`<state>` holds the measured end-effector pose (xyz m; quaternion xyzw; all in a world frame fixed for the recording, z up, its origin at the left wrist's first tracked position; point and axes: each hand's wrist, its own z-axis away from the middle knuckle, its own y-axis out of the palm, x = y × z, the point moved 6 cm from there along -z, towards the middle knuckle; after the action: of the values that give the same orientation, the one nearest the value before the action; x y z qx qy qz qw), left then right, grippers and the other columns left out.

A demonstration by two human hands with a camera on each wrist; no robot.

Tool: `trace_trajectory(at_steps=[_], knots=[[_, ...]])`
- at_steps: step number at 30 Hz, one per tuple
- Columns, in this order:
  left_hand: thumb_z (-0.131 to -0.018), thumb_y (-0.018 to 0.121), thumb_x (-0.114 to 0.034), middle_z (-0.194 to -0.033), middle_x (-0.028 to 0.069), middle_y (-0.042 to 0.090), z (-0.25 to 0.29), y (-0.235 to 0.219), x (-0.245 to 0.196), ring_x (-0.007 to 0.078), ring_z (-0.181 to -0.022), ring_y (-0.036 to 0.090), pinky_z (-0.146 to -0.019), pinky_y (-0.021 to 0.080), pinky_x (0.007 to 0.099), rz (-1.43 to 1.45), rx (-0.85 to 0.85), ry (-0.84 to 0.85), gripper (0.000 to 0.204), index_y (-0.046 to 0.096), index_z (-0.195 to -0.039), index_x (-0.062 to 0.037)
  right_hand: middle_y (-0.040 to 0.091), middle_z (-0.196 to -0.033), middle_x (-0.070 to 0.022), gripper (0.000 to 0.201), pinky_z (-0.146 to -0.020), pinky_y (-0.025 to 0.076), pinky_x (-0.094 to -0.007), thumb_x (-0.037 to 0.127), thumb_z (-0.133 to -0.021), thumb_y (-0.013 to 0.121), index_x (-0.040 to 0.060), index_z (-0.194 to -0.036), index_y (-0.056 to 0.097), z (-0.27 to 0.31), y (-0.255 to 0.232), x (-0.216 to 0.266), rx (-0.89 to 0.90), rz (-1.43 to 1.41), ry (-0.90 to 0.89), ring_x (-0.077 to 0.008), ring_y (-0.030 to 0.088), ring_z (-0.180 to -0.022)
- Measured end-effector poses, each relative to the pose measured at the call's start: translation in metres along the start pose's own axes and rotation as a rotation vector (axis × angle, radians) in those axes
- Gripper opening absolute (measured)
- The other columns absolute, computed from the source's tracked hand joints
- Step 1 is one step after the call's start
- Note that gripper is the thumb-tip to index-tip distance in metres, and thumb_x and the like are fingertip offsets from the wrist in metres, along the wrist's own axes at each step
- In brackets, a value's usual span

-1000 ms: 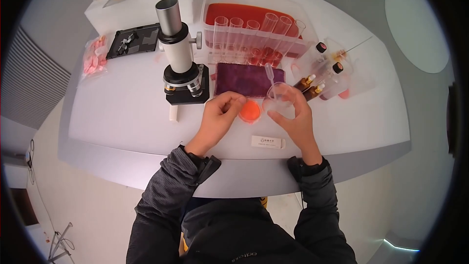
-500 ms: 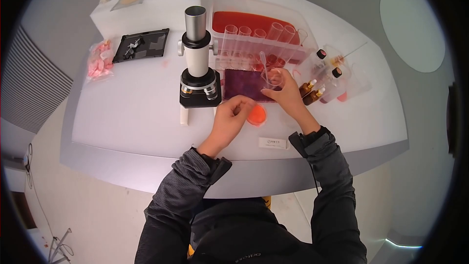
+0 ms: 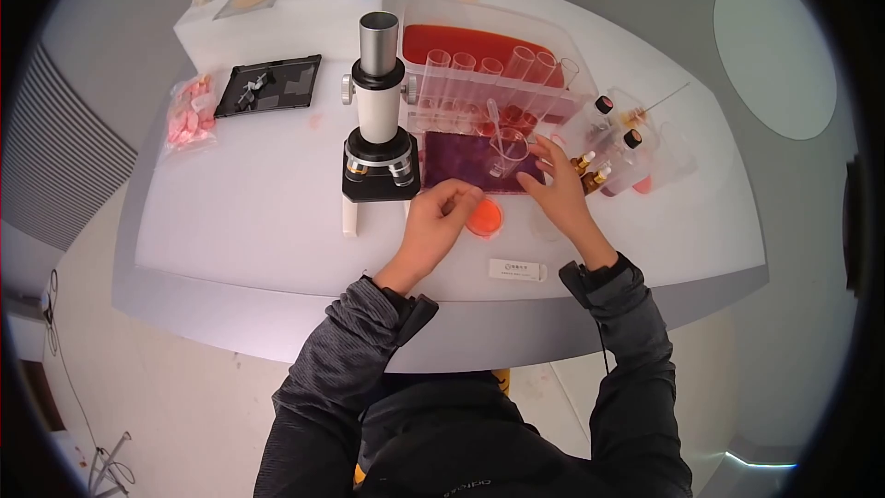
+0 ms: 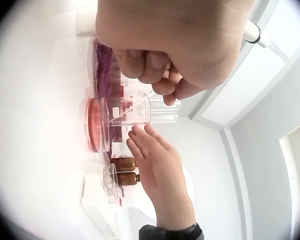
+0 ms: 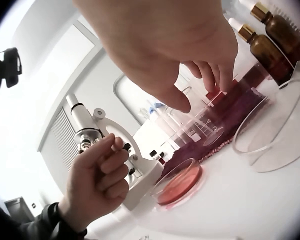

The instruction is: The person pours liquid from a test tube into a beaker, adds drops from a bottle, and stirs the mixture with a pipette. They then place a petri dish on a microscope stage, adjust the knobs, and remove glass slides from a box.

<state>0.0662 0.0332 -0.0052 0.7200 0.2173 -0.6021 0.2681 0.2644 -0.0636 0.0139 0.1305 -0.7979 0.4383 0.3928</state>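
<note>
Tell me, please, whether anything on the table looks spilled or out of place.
A faint pink smear marks the white tabletop near the black tray; it could be a small spill or stain. Nothing else clearly stands out.

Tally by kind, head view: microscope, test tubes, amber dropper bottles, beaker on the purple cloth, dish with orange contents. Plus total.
Microscope: 1
Test tubes: 6
Amber dropper bottles: 2
Beaker on purple cloth: 1
Orange dish: 1
Total: 11

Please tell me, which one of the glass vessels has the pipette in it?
The beaker on the purple cloth, next to the right hand. The pipette leans in it; the orange dish and test tubes show none.
</note>
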Motion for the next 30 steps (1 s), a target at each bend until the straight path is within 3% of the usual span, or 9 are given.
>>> trace_trajectory(at_steps=[7, 10, 13, 16, 19, 25, 28, 30], knots=[[-0.096, 0.058, -0.01, -0.078, -0.0046, 0.059, 0.001, 0.001, -0.002, 0.0021, -0.07, 0.047, -0.064, 0.039, 0.019, -0.025, -0.003, 0.012, 0.014, 0.067, -0.099, 0.001, 0.069, -0.105, -0.0059, 0.021, -0.074, 0.049, -0.0263, 0.004, -0.087, 0.067, 0.003, -0.108, 0.067, 0.037, -0.034, 0.029, 0.033, 0.092, 0.03, -0.0133, 0.062, -0.088], [-0.096, 0.058, -0.009, -0.078, -0.0037, 0.06, 0.001, 0.002, -0.002, 0.0028, -0.07, 0.048, -0.064, 0.04, 0.0197, -0.054, 0.018, 0.001, 0.014, 0.067, -0.099, 0.0013, 0.07, -0.094, -0.0031, 0.009, -0.07, 0.046, -0.0249, 0.005, -0.087, 0.068, 0.003, -0.095, 0.07, 0.047, -0.036, 0.03, 0.083, 0.135, 0.079, -0.0115, 0.061, -0.083], [-0.095, 0.058, -0.008, -0.079, -0.0023, 0.061, 0.003, 0.006, -0.004, 0.0037, -0.071, 0.049, -0.065, 0.041, 0.0204, -0.023, 0.098, -0.009, 0.013, 0.066, -0.098, 0.0018, 0.07, -0.087, -0.0046, 0.011, -0.065, 0.046, -0.0273, 0.01, -0.085, 0.07, 0.0041, -0.094, 0.071, 0.051, -0.034, 0.033, 0.081, 0.114, 0.027, -0.0152, 0.058, -0.07], [-0.094, 0.063, -0.013, -0.074, -0.0034, 0.061, 0.004, 0.01, -0.011, 0.0017, -0.066, 0.047, -0.06, 0.038, 0.0193, -0.009, 0.174, 0.033, 0.016, 0.067, -0.099, 0.0012, 0.071, -0.087, -0.0045, 0.013, -0.066, 0.047, -0.0276, 0.01, -0.085, 0.07, 0.0037, -0.097, 0.071, 0.052, -0.033, 0.034, 0.092, 0.036, 0.006, -0.016, 0.06, -0.07], [-0.094, 0.063, -0.011, -0.081, -0.0006, 0.063, 0.013, 0.009, -0.022, 0.005, -0.072, 0.051, -0.067, 0.043, 0.0214, -0.129, 0.268, -0.07, 0.014, 0.067, -0.097, 0.0025, 0.071, -0.094, -0.0054, 0.02, -0.069, 0.048, -0.0279, 0.012, -0.085, 0.07, 0.0045, -0.103, 0.069, 0.054, -0.029, 0.037, 0.182, 0.003, 0.054, -0.0176, 0.064, -0.078], [-0.094, 0.064, -0.01, -0.082, -0.0002, 0.064, 0.057, -0.031, -0.046, 0.0058, -0.071, 0.054, -0.066, 0.044, 0.0219, -0.375, 0.405, -0.202, 0.014, 0.068, -0.096, 0.0027, 0.066, -0.111, -0.0068, 0.04, -0.084, 0.05, -0.0353, 0.016, -0.08, 0.073, 0.0069, -0.117, 0.063, 0.058, -0.016, 0.054, 0.289, 0.226, -0.017, -0.0253, 0.062, -0.103], [-0.093, 0.064, -0.011, -0.073, -0.0021, 0.059, 0.072, -0.063, -0.057, 0.0045, -0.065, 0.048, -0.06, 0.039, 0.0217, -0.352, 0.259, -0.232, 0.014, 0.068, -0.095, 0.0023, 0.062, -0.12, -0.0088, 0.05, -0.089, 0.049, -0.0354, 0.018, -0.078, 0.077, 0.0087, -0.123, 0.059, 0.056, -0.005, 0.06, 0.318, 0.302, -0.12, -0.0252, 0.059, -0.11], [-0.093, 0.063, -0.01, -0.073, -0.0018, 0.059, 0.076, -0.088, -0.056, 0.005, -0.067, 0.049, -0.062, 0.041, 0.0217, -0.372, 0.116, -0.19, 0.013, 0.068, -0.095, 0.0019, 0.06, -0.122, -0.0093, 0.054, -0.093, 0.047, -0.0371, 0.02, -0.077, 0.077, 0.009, -0.126, 0.057, 0.053, 0.001, 0.064, 0.346, 0.305, -0.155, -0.0275, 0.057, -0.114]])
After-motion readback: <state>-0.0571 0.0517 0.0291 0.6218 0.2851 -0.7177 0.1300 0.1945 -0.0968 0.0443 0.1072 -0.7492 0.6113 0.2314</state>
